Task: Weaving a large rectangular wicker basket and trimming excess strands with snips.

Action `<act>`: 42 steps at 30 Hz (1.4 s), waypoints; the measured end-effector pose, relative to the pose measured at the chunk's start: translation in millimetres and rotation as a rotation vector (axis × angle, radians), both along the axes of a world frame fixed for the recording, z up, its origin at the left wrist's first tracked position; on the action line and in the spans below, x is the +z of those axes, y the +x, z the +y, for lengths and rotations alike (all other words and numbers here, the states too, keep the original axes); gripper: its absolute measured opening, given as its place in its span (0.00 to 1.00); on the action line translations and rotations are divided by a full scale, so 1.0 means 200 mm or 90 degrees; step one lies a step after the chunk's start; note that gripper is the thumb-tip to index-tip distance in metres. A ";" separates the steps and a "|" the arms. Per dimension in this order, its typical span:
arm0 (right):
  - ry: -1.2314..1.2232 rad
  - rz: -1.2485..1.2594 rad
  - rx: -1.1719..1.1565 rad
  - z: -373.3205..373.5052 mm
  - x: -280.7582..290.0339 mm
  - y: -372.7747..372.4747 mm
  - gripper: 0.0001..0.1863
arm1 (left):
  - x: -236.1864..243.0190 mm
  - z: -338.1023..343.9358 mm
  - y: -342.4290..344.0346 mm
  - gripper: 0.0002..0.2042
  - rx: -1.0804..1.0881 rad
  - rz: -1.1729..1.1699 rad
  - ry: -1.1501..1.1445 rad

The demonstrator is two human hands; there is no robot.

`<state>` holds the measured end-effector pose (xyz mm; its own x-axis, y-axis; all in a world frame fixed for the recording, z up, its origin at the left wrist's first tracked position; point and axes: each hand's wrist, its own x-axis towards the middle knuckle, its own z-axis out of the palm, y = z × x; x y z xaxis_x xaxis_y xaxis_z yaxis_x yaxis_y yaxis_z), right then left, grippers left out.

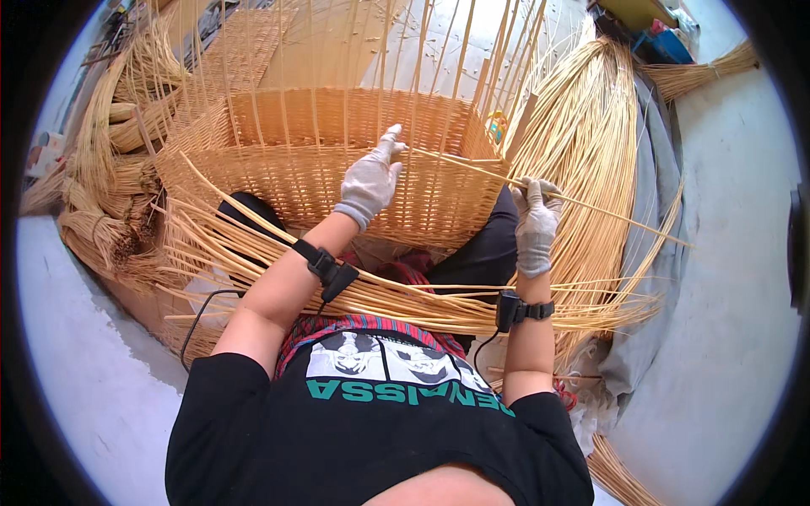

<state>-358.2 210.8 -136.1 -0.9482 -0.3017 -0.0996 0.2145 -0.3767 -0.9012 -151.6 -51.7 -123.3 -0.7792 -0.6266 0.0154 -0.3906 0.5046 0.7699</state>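
A honey-coloured wicker basket (337, 190) sits in front of my lap, with tall upright stakes (316, 59) rising from its rim. My left hand (369, 183), in a pale glove, is at the middle of the near rim. Its fingers reach up among the stakes, stretched out, with the thumb apart, beside the inner end of a thin wicker rod (607, 217). Off the basket's right corner, my gloved right hand (537, 215) is closed on that rod. The rod slants from the rim down to the right, its free end past my hand.
A loose bundle of rods (472, 312) lies across my lap. To the right is a large sheaf of long rods (582, 126), beside grey cloth (658, 169). Coiled wicker bundles (101, 194) are piled at the left. A woven panel (240, 51) is behind the basket.
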 end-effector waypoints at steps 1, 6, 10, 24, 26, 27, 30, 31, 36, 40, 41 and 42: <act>0.008 -0.007 0.011 -0.01 -0.02 -0.01 0.07 | 0.02 0.01 -0.02 0.28 0.013 0.026 0.023; -0.047 0.000 0.093 -0.03 -0.03 -0.07 0.05 | 0.11 0.06 -0.30 0.15 -0.025 0.073 0.052; 0.144 0.000 0.049 -0.16 0.12 -0.12 0.07 | 0.04 0.08 -0.45 0.13 -0.093 -0.107 0.376; -0.042 0.412 0.046 -0.81 0.21 -0.12 0.38 | -0.05 0.08 -0.53 0.25 0.005 -0.113 0.142; -0.085 0.497 -0.004 -0.53 0.16 -0.05 0.27 | -0.03 0.08 -0.50 0.24 -0.017 -0.123 0.151; 0.084 0.325 -0.119 -0.44 0.11 0.02 0.15 | -0.03 0.09 -0.49 0.22 -0.007 -0.145 0.162; 0.057 0.286 -0.122 -0.32 -0.02 0.13 0.06 | -0.03 0.12 -0.48 0.18 0.025 -0.119 0.243; 0.124 0.295 -0.116 -0.31 -0.04 0.13 0.07 | -0.02 0.12 -0.49 0.17 0.038 -0.103 0.316; 0.078 0.031 -0.074 -0.25 0.12 0.10 0.10 | 0.05 0.12 -0.41 0.13 -0.012 0.029 0.499; 0.600 0.329 0.522 -0.16 0.27 0.46 0.14 | 0.13 -0.03 -0.14 0.23 -0.082 0.172 0.458; 0.549 0.434 0.655 -0.15 0.27 0.61 0.17 | 0.14 -0.11 -0.03 0.21 -0.128 0.150 0.456; 0.567 0.539 0.795 -0.16 0.25 0.76 0.19 | 0.15 -0.19 0.08 0.18 -0.151 0.099 0.453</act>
